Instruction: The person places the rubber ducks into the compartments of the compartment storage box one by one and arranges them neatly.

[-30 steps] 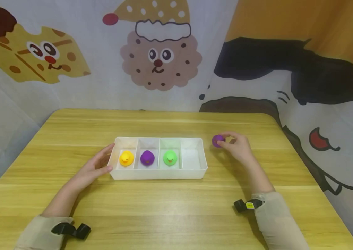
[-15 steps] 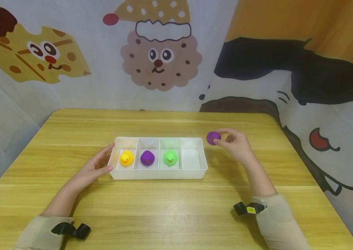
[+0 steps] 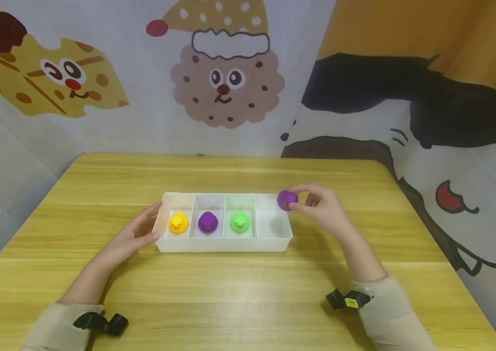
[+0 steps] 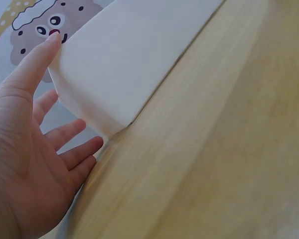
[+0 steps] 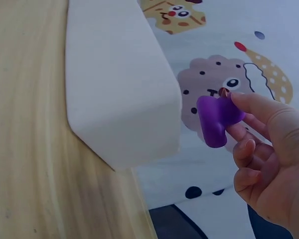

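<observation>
A white box [image 3: 223, 245] with several compartments lies across the table. From left to right it has a yellow rubber duck [image 3: 179, 222], a purple duck [image 3: 208, 223] and a green duck [image 3: 240, 222]; the rightmost compartment [image 3: 271, 219] is bare. My right hand [image 3: 320, 207] pinches a second purple rubber duck [image 3: 287, 200] between thumb and fingers, above the box's far right corner. The right wrist view shows that held duck [image 5: 219, 119] raised past the box's end. At the box's left end rests my left hand [image 3: 131, 239], thumb [image 4: 37, 62] and fingers spread loosely against it.
The wooden table [image 3: 230, 297] extends around the box on all sides. Behind it hangs a curtain [image 3: 143, 131] printed with cartoon figures. Each sleeve cuff carries a black wrist camera, on the left [image 3: 101, 322] and on the right [image 3: 348, 299].
My right hand has moved left with the purple duck, from beside the box to over its right end. My left hand and the box have stayed in place.
</observation>
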`<move>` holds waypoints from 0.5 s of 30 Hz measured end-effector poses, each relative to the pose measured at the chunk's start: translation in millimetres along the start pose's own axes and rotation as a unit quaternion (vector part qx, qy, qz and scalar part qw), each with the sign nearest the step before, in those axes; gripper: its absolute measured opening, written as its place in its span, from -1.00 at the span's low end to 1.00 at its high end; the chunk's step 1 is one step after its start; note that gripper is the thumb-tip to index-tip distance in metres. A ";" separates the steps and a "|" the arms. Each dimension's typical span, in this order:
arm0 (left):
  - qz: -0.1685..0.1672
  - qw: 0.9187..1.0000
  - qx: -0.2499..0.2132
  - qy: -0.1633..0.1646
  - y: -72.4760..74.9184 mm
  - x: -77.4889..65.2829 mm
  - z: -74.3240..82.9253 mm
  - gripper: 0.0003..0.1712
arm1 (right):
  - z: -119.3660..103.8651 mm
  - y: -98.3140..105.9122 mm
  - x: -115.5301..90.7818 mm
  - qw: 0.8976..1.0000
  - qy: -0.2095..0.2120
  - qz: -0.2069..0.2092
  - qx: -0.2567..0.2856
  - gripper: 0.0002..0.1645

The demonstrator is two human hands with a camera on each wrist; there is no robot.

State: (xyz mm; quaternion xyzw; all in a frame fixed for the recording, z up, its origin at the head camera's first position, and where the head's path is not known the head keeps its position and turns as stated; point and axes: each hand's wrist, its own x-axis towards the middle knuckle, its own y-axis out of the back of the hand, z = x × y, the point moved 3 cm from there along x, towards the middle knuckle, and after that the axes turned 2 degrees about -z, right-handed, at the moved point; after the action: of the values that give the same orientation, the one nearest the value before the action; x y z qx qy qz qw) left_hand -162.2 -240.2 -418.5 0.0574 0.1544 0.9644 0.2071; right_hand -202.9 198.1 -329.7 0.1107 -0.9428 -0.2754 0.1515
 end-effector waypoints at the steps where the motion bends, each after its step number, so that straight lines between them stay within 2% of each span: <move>1: 0.000 1.000 0.000 0.000 -0.2 0.1 -0.2 -0.17 | -0.5 -1.6 -0.3 1.000 0.001 -0.005 -0.001 -0.65; 8: 0.001 1.000 0.004 -0.003 -0.3 0.2 -1.3 -0.17 | 1.0 -12.2 -1.8 0.999 0.000 -0.048 0.007 -0.66; 15: 0.002 1.000 0.008 -0.002 0.3 0.7 -2.8 -0.17 | 5.9 -21.7 0.1 0.996 0.016 -0.081 0.012 -0.65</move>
State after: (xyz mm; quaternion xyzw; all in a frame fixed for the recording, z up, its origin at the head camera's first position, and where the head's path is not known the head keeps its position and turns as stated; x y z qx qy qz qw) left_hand -163.4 -241.0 -421.0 0.0616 0.1618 0.9634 0.2048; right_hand -202.4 183.1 -346.3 0.1931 -0.9314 -0.2738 0.1423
